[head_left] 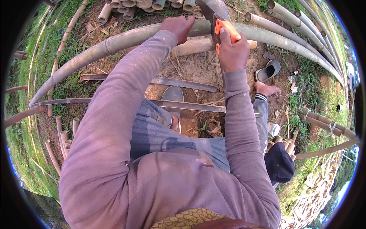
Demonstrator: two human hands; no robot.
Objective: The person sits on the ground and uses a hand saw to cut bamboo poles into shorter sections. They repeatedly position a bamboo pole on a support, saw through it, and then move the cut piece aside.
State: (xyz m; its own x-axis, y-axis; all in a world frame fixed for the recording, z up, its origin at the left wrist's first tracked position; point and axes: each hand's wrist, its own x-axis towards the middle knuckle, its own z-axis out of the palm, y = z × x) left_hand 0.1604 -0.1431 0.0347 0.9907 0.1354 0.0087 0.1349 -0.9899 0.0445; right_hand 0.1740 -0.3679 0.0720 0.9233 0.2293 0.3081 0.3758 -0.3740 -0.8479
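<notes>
A long bamboo pole [108, 46] runs crosswise in front of me, bent by the lens. My left hand [178, 28] is wrapped over it, left of the saw. In my right hand [233, 51] is the orange handle of a hand saw [228, 29]. Its dark blade stands across the pole, touching or very close to it; how deep it sits I cannot tell. Under the pole lies a thicker, shorter bamboo piece [194, 47].
Cut bamboo tubes [137, 4] are piled at the far side, with more long poles [284, 28] at far right. Flat strips [187, 83] lie before my feet. A loose shoe [267, 70] rests beside my bare foot. A dark cap [280, 162] is at lower right.
</notes>
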